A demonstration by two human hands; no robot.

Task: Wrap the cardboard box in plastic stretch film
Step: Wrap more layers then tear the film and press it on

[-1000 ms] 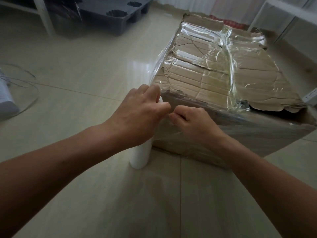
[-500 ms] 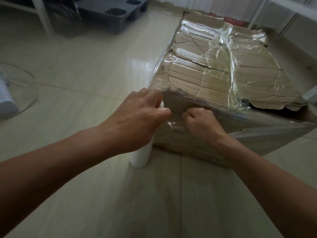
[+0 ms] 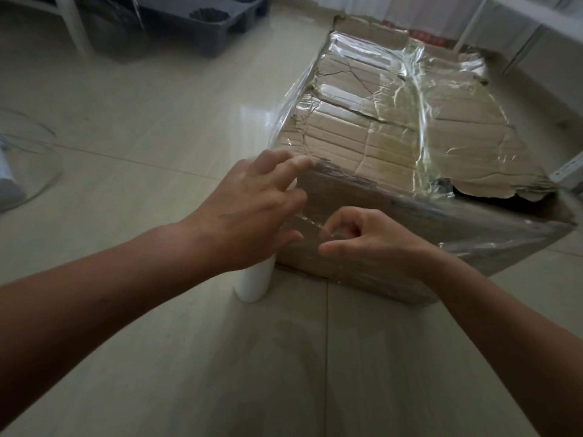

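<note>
Grip: left hand (image 3: pixel 246 212) was spread loosely over the roll; right hand (image 3: pixel 369 238) had its fingers curled at a film strand, and whether it pinched could not be told.
Change: half a second before, the left hand clasped the roll's top; it had since let go, likely to draw film for another pass.
Box (image 3: pixel 394 146): on the floor at 1 o'clock, with film (image 3: pixel 419 99) over its top and near side.
Inside: a dark gap showed under the torn flap at 4 o'clock; the contents were hidden.
Roll (image 3: pixel 254 285): upright, just beside the box's 7 o'clock corner.
</note>
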